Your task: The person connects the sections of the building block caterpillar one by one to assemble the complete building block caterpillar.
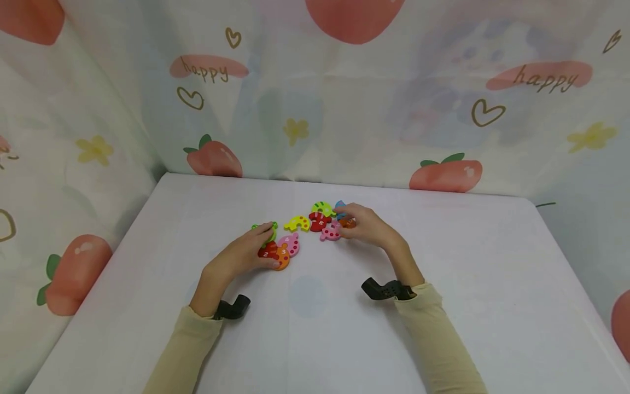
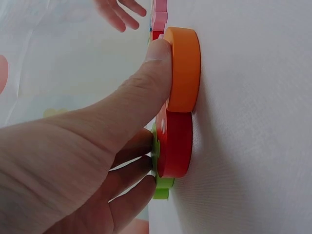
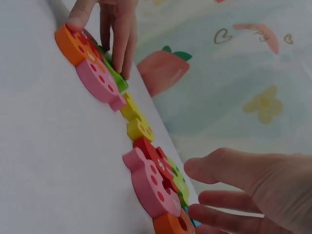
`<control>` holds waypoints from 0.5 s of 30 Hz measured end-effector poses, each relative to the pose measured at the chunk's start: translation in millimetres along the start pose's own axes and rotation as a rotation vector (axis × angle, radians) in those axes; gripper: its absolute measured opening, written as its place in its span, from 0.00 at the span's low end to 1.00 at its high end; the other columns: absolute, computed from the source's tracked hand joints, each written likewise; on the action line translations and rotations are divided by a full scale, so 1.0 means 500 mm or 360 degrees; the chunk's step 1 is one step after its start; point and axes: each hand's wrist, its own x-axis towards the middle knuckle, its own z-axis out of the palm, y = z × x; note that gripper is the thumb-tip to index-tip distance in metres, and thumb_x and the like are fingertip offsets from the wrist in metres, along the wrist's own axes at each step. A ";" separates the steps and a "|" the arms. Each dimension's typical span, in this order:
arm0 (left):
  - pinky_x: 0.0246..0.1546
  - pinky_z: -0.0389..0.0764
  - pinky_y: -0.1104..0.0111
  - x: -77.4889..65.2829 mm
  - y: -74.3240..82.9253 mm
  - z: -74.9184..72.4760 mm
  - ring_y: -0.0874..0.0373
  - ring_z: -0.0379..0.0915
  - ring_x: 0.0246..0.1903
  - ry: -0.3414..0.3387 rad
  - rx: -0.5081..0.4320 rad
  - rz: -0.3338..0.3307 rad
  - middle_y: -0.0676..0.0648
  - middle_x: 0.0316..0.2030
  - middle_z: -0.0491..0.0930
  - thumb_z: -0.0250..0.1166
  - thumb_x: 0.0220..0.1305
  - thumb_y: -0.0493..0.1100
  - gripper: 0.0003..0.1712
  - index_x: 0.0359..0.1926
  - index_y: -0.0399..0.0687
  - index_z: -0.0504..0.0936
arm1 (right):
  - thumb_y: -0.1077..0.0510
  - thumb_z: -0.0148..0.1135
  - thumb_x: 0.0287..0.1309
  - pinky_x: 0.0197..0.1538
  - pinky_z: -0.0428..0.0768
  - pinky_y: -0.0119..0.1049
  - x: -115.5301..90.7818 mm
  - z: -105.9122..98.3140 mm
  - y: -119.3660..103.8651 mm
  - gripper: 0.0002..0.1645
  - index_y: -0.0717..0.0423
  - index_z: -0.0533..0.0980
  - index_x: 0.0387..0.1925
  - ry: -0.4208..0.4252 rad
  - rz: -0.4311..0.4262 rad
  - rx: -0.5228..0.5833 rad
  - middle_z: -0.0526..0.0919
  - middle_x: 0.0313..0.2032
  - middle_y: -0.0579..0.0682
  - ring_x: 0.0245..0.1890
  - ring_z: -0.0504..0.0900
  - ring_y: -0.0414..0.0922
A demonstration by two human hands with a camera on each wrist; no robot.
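My left hand [image 1: 241, 254] spans a cluster of flat numbered puzzle pieces. Its thumb touches an orange piece [image 2: 184, 70], and the other fingers reach a green piece [image 2: 165, 183] behind a red piece [image 2: 178, 146]. A dotted pink piece [image 3: 97, 80] adjoins the orange one. Over the right-hand cluster hovers my right hand [image 1: 369, 225], fingers apart and nothing seen between them. Beneath or beside it lie an orange piece [image 3: 168, 224], a pink piece [image 3: 153, 187], a red piece [image 1: 319, 221], a lime piece [image 1: 322, 208] and a partly hidden blue piece [image 1: 340, 204].
A yellow piece [image 1: 298, 223] bridges the space between the two clusters. The white-covered table [image 1: 315, 328] meets a printed cloth backdrop [image 1: 334, 109] at its far edge, with more cloth along the left. Black wrist devices [image 1: 233, 307] project near both sleeves.
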 end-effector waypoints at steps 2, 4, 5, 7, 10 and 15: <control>0.70 0.63 0.49 0.002 0.001 0.000 0.45 0.51 0.74 0.0001 -0.0015 -0.0012 0.45 0.75 0.54 0.72 0.52 0.57 0.51 0.72 0.44 0.61 | 0.58 0.65 0.60 0.56 0.81 0.49 0.001 0.004 -0.008 0.32 0.63 0.69 0.64 -0.0027 0.0006 -0.0015 0.77 0.57 0.62 0.54 0.78 0.56; 0.70 0.63 0.49 0.003 0.002 0.000 0.45 0.51 0.74 0.0002 -0.0022 -0.0012 0.45 0.75 0.54 0.72 0.52 0.58 0.51 0.72 0.45 0.61 | 0.58 0.65 0.60 0.56 0.81 0.49 0.001 0.007 -0.016 0.32 0.63 0.69 0.63 -0.0035 0.0007 -0.0024 0.77 0.57 0.62 0.54 0.78 0.56; 0.70 0.63 0.50 0.004 0.002 0.000 0.45 0.51 0.74 0.0002 -0.0023 -0.0009 0.45 0.75 0.54 0.72 0.52 0.58 0.51 0.72 0.45 0.61 | 0.58 0.66 0.59 0.56 0.81 0.49 0.001 0.009 -0.019 0.32 0.63 0.70 0.63 -0.0038 0.0012 -0.0022 0.77 0.57 0.62 0.55 0.78 0.56; 0.70 0.63 0.50 0.005 0.002 0.000 0.45 0.51 0.74 0.0004 -0.0024 -0.0002 0.45 0.75 0.54 0.72 0.52 0.58 0.51 0.72 0.44 0.61 | 0.58 0.67 0.58 0.57 0.80 0.49 0.001 0.011 -0.023 0.33 0.63 0.70 0.63 -0.0041 0.0021 -0.0018 0.77 0.58 0.62 0.55 0.78 0.56; 0.70 0.63 0.50 0.002 0.001 -0.001 0.45 0.51 0.74 0.0005 -0.0017 0.0003 0.44 0.75 0.55 0.72 0.52 0.58 0.52 0.72 0.43 0.61 | 0.57 0.67 0.58 0.57 0.80 0.49 0.001 0.013 -0.027 0.33 0.63 0.70 0.63 -0.0042 0.0030 -0.0039 0.77 0.57 0.62 0.55 0.77 0.55; 0.70 0.62 0.50 0.000 -0.001 0.000 0.45 0.51 0.74 -0.0006 -0.0020 -0.0001 0.44 0.75 0.54 0.72 0.52 0.58 0.51 0.72 0.43 0.61 | 0.58 0.66 0.59 0.56 0.81 0.49 -0.002 0.012 -0.028 0.32 0.62 0.69 0.64 -0.0024 0.0053 -0.0055 0.78 0.56 0.62 0.54 0.78 0.55</control>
